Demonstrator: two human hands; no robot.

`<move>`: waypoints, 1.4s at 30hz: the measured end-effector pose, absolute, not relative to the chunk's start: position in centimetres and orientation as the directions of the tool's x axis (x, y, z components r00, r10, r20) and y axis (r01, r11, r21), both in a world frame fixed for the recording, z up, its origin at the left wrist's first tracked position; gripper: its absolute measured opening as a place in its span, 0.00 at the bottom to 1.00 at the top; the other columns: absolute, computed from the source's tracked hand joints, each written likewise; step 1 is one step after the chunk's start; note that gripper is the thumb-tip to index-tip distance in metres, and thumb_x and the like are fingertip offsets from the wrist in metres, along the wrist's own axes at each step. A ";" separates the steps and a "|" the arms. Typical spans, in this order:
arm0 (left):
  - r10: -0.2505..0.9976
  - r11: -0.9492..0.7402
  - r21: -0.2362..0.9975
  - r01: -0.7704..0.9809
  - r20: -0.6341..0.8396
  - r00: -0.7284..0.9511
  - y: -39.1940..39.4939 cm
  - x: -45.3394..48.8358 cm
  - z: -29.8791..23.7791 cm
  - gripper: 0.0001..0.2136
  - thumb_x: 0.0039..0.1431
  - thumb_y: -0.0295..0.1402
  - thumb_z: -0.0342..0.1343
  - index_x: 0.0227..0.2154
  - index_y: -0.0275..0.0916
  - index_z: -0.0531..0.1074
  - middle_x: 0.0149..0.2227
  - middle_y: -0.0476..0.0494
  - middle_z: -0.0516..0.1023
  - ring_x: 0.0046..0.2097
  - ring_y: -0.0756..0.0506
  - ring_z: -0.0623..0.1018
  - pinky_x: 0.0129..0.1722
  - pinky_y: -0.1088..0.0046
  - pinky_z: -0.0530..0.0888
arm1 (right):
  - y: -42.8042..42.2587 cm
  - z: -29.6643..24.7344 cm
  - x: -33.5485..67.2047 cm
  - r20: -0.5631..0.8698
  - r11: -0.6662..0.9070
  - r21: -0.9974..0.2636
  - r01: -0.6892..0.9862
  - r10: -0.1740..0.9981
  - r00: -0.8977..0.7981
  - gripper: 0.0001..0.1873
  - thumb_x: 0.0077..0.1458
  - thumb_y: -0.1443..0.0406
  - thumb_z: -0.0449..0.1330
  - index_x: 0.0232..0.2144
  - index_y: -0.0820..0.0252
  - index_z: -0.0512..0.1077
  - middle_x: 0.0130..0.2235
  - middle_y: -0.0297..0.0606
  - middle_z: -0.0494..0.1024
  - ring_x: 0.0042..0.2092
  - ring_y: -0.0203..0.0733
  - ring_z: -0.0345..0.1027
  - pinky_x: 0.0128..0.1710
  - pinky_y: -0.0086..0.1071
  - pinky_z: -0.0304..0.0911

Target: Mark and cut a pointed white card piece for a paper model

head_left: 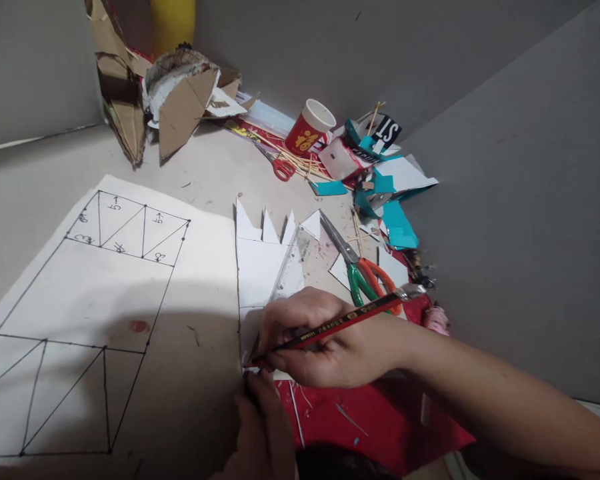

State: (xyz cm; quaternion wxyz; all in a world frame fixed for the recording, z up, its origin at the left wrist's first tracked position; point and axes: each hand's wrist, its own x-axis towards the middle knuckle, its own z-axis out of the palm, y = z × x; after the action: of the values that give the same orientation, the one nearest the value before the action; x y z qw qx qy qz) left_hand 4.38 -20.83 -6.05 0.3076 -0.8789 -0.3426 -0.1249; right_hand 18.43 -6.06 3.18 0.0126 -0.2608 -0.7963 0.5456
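My right hand (325, 340) is closed around a red pencil (340, 325) whose tip meets the edge of a large white sheet (105, 300) with black drawn triangles and numbers. A white cut piece with pointed tabs (257, 263) and a clear ruler (291, 270) lie under and just beyond that hand. Low in the view, my left hand (263, 427) presses its fingers down on the sheet right below the pencil tip.
Green and orange scissors (360, 267) lie just past my right hand. Red scissors (279, 165), a red paper cup (307, 127), sticks and teal paper scraps (397, 227) crowd the far right corner. Cardboard pieces (180, 110) stand at the back. Red paper (380, 420) lies under my forearm.
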 end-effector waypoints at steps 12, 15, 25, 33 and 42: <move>0.591 -0.564 -0.391 0.727 0.423 0.687 -22.0 5.1 -6.9 0.16 0.58 0.37 0.52 0.43 0.34 0.79 0.44 0.38 0.81 0.43 0.40 0.79 0.43 0.61 0.74 | -5.5 3.7 17.3 -0.372 0.151 -0.881 0.449 0.367 -0.853 0.06 0.50 0.74 0.57 0.31 0.66 0.74 0.27 0.36 0.76 0.27 0.32 0.68 0.25 0.23 0.64; 0.574 -0.576 -0.395 0.716 0.429 0.698 -21.8 5.1 -6.7 0.15 0.59 0.35 0.52 0.42 0.36 0.79 0.42 0.39 0.82 0.42 0.40 0.79 0.41 0.60 0.75 | -5.4 3.9 17.0 -0.409 0.143 -0.869 0.474 0.332 -0.850 0.06 0.50 0.74 0.57 0.31 0.67 0.74 0.27 0.37 0.76 0.28 0.33 0.67 0.25 0.23 0.63; 0.521 -0.599 -0.428 0.677 0.434 0.735 -20.5 4.4 -5.5 0.17 0.59 0.41 0.51 0.42 0.36 0.79 0.41 0.40 0.82 0.42 0.40 0.78 0.43 0.59 0.72 | -5.0 3.9 17.1 -0.426 0.041 -0.881 0.472 0.366 -0.827 0.07 0.51 0.75 0.56 0.31 0.66 0.73 0.27 0.35 0.76 0.28 0.33 0.69 0.26 0.24 0.66; 0.536 -0.629 -0.322 0.708 0.481 0.694 -20.2 4.4 -5.0 0.17 0.55 0.41 0.59 0.38 0.30 0.79 0.38 0.34 0.83 0.42 0.36 0.80 0.42 0.59 0.70 | -6.2 3.1 21.2 -0.126 -0.032 -0.982 0.188 0.850 -0.511 0.03 0.61 0.64 0.61 0.35 0.58 0.74 0.30 0.34 0.80 0.28 0.33 0.74 0.30 0.28 0.72; 0.515 -0.725 -0.200 0.660 0.479 0.711 -18.9 3.2 -3.2 0.11 0.59 0.28 0.51 0.37 0.31 0.78 0.37 0.37 0.85 0.40 0.38 0.83 0.40 0.60 0.70 | -10.1 2.8 22.8 0.162 0.471 -0.691 0.548 0.840 -0.518 0.12 0.62 0.70 0.57 0.46 0.56 0.75 0.42 0.41 0.83 0.43 0.41 0.78 0.42 0.34 0.74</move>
State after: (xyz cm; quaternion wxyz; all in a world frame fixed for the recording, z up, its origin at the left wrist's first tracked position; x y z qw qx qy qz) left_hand 3.22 -18.94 -3.23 0.1813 -0.9070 -0.3238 -0.1992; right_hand 22.80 -10.05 2.78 0.2493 -0.4229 -0.8207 0.2924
